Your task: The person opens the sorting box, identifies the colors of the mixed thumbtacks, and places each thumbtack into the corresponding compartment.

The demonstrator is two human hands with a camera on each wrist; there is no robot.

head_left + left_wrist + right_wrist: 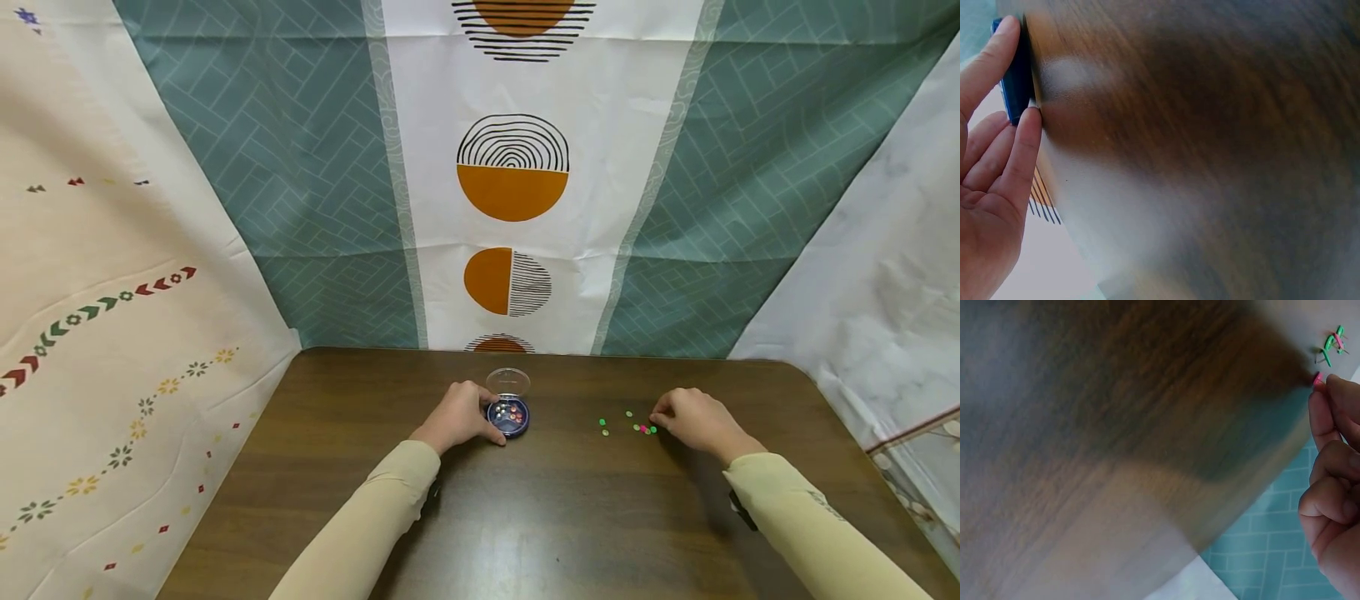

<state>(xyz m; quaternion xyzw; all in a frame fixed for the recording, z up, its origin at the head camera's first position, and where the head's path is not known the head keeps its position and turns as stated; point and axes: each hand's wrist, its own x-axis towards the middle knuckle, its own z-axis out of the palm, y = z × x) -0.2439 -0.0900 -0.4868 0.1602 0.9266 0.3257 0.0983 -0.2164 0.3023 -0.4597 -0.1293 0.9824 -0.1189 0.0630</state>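
Blue case (510, 434), clear lid (508, 382) raised, sat mid-frame, gripped by left hand (467, 414); right hand (696, 421), right of centre, pinched pink tack (1317, 379) near loose tacks (636, 427). Step looked like pickup (coloured bits (515, 410) lay inside case); next move likely called for firm pinch, clean lift.

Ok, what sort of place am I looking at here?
Probably a makeshift indoor tabletop workspace, screened off with fabric: a wooden table, a patterned teal-and-white curtain behind it, and a cream cloth hung along the left.
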